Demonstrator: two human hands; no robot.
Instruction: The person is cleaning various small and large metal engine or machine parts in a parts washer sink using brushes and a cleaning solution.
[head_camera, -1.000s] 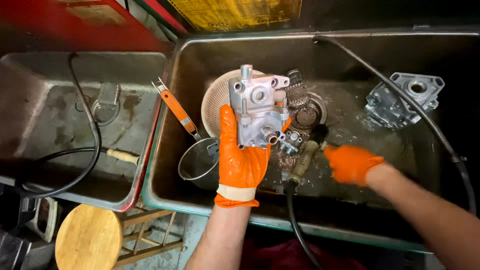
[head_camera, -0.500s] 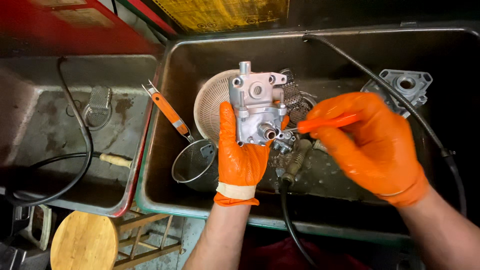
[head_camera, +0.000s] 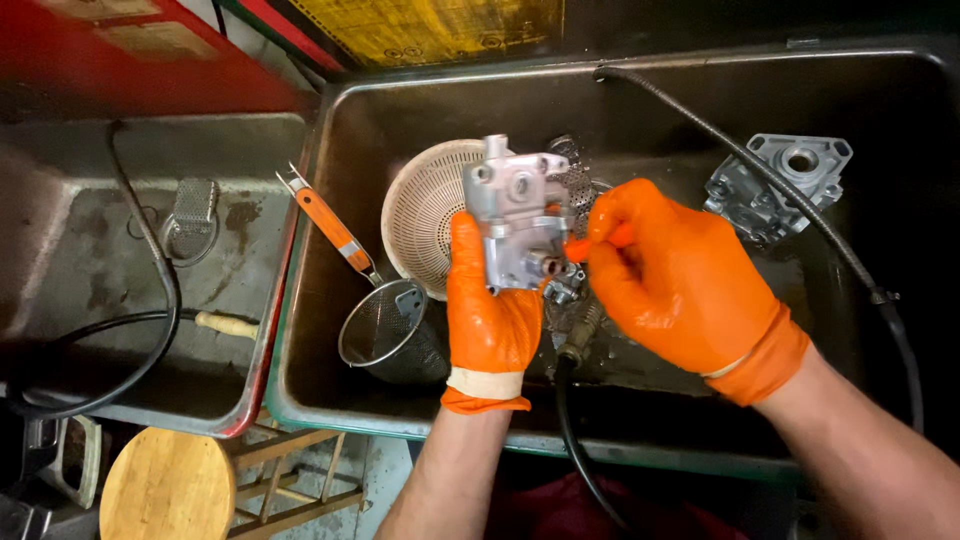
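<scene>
Left hand (head_camera: 490, 320) grips metal housing (head_camera: 518, 215) over sink (head_camera: 330, 400); right hand (head_camera: 680, 280) pinches orange brush (head_camera: 580, 247) against it. Cleaning looks midway; other casting (head_camera: 785, 180) waits.

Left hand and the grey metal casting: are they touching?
Touching. The head view shows the left hand wrapped around the lower part of the metal casting, thumb and fingers against its body.

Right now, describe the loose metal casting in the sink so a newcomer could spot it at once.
Look in the dark wash sink on the right, toward its far right corner. Beyond the black hose lies a grey flanged casting, flat on the sink floor. Unlike the grey housing held in the left hand, nobody touches it, and it has one big round bore.
</scene>
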